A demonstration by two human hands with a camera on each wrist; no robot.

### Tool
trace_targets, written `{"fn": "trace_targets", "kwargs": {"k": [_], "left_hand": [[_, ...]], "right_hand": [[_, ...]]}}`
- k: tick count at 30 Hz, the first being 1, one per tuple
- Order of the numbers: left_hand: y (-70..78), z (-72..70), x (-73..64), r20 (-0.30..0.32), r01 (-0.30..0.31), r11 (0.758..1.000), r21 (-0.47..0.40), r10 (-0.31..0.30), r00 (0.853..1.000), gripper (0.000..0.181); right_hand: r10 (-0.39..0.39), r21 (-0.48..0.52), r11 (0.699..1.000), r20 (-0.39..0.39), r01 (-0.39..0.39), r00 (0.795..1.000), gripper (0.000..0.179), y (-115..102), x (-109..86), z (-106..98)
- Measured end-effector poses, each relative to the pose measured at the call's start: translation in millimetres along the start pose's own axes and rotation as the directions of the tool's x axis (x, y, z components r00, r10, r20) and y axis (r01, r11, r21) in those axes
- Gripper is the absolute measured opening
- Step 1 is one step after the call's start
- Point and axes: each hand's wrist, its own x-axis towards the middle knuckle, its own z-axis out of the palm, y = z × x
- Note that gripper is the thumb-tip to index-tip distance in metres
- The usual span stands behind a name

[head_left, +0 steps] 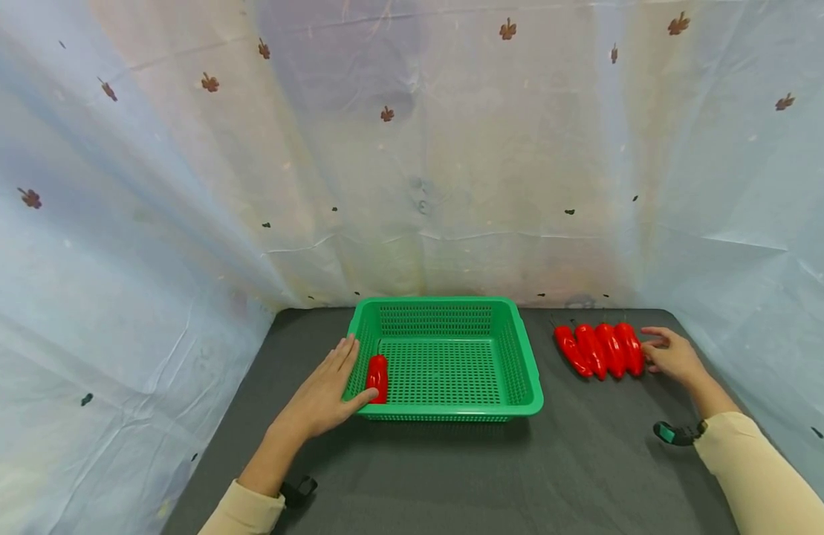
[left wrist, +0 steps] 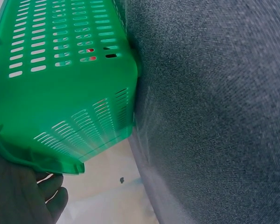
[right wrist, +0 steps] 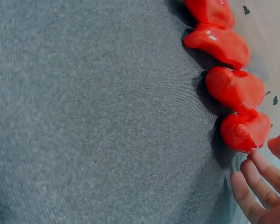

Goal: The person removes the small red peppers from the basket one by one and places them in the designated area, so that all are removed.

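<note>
Head cam, L fingers [head_left: 342, 352] straight on basket [head_left: 452, 410], R fingers [head_left: 657, 332] uncurled nr 4 peppers [head_left: 611, 349], sheet [head_left: 445, 178] behind

Five red peppers in all: a row of four peppers [head_left: 609, 349] at the right of the frame and a single pepper [head_left: 378, 377] left of centre, inside the one green basket [head_left: 445, 411]. Two sets of fingers, the left fingers [head_left: 347, 349] near the centre and the right fingers [head_left: 656, 331] at the right. Two pale sleeves [head_left: 762, 475] along the lower edge. One dark surface [head_left: 452, 475]. Nine brown leaf-like marks [head_left: 507, 30] across the upper part.
</note>
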Motion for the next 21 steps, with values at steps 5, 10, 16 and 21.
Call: {"fn": "trace_targets", "kwargs": {"k": [5,10,16,21], "left_hand": [[-0.1,-1.1,-0.1,-0.003,-0.001,1.000,-0.003,0.001,1.000,0.105],[1.2,-1.0,-0.9,-0.006,-0.008,1.000,-0.006,0.008,1.000,0.105],[1.0,-1.1,-0.9,-0.006,-0.007,1.000,-0.006,0.007,1.000,0.105],[0.2,-0.4,-0.5,-0.002,-0.001,1.000,-0.010,0.001,1.000,0.106]], "right_hand": [[0.012,-0.040,0.999,-0.044,-0.014,0.999,0.051,-5.0,0.7,-1.6],[-0.004,-0.093,0.996,-0.134,-0.009,0.991,0.049,-18.2,1.2,-1.6],[-0.072,-0.109,0.993,-0.166,0.054,0.984,0.047,-46.2,1.9,0.1],[-0.103,-0.100,0.991,-0.152,0.088,0.983,0.047,-73.5,1.4,6.2]]}}
